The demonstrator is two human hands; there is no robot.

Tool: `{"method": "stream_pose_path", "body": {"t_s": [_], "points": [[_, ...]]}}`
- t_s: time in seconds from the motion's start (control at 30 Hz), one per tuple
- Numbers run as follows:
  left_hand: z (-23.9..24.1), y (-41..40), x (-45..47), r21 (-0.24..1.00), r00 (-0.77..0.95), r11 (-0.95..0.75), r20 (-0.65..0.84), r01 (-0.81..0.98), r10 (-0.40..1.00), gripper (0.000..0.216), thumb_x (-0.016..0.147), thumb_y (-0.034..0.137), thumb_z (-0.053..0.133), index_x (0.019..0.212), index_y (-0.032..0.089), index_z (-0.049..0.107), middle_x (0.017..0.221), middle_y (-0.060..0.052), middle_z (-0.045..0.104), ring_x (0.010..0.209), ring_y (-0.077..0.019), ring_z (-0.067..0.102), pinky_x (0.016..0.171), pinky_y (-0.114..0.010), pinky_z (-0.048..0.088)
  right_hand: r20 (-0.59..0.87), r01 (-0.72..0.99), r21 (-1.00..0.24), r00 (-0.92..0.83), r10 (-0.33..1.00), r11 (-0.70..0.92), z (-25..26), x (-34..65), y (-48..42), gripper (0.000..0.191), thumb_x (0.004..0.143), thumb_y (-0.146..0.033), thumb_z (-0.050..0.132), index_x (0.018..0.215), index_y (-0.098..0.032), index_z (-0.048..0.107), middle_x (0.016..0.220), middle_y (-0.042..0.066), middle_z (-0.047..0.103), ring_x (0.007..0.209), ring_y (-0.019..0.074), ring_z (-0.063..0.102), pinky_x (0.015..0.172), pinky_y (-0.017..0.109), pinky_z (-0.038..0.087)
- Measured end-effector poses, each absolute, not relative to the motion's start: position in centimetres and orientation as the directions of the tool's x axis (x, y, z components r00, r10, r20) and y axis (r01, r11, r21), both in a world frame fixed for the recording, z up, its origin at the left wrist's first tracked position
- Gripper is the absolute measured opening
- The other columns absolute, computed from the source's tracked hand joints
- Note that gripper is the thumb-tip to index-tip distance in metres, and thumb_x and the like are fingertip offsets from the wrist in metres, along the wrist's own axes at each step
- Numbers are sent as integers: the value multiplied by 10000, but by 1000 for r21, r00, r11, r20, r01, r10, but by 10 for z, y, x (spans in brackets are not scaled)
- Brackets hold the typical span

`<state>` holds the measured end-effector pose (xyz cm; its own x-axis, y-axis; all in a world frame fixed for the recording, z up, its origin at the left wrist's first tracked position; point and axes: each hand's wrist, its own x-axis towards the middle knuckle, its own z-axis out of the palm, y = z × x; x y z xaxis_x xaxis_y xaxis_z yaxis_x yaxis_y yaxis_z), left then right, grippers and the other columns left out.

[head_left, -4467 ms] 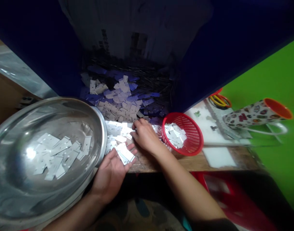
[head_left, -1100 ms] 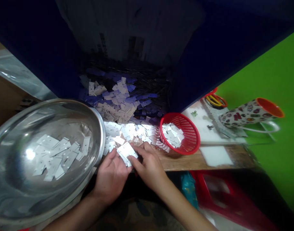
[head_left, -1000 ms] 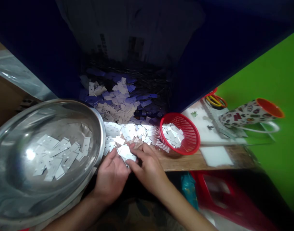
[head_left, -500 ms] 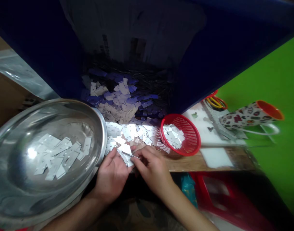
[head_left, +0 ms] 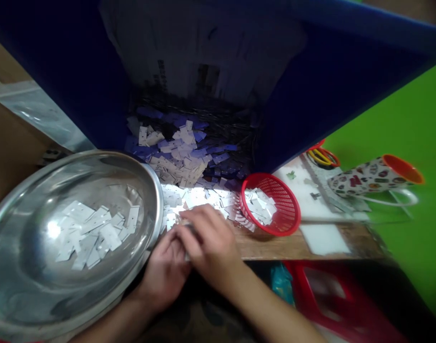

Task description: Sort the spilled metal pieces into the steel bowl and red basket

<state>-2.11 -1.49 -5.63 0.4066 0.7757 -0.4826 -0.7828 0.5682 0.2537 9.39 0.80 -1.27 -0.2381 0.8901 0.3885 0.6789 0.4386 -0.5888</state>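
Note:
My left hand is cupped palm up at the bench's front edge, curled around small flat metal plates that are now almost hidden. Over it lies my right hand, its fingers bent down onto the left palm. A grey sliver shows between the hands; what the right fingers grip is covered. Beyond the hands, a heap of pale punched metal plates spreads out of a blue bin. To the left, a large steel basin contains more plates. A red plastic basket on the right also has plates inside.
A patterned cup with an orange rim lies tilted at the right, near yellow-and-red scissor-like handles. A white pad rests on the wooden bench edge. Beneath are a red plastic object and a teal bag.
My right hand has moved left and closed over my left palm, covering the plates seen there before. My left fingers have curled in. The view has shifted slightly.

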Motion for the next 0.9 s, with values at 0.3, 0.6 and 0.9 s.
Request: {"method": "stream_pose_path", "body": {"t_s": [0.3,0.6,0.9], "points": [[-49,-13,0,294,544,783,-586,-549,601,435,935,489,378,1008,132,616,801,-62,661,587,-135,578,511,-249,423,-59,542,-840,-164,985,40,-35,136,-18,78,829,-212,666,901,-215,696,1066,56,591,972,184,580,861,310,473],[-49,-9,-3,281,576,757,-512,-589,638,536,922,559,327,1006,108,605,989,-141,672,927,-245,624,812,-351,453,29,397,-917,-19,999,34,-1,161,-17,67,799,-258,687,843,-218,717,800,20,692,738,169,628,674,289,493],[-57,-13,-7,379,610,809,-532,-449,588,390,934,423,386,956,95,597,943,-156,662,885,-237,621,799,-357,442,18,758,-616,288,957,-217,-3,258,42,286,724,-437,680,790,-159,699,705,48,683,609,191,581,596,320,439]]}}
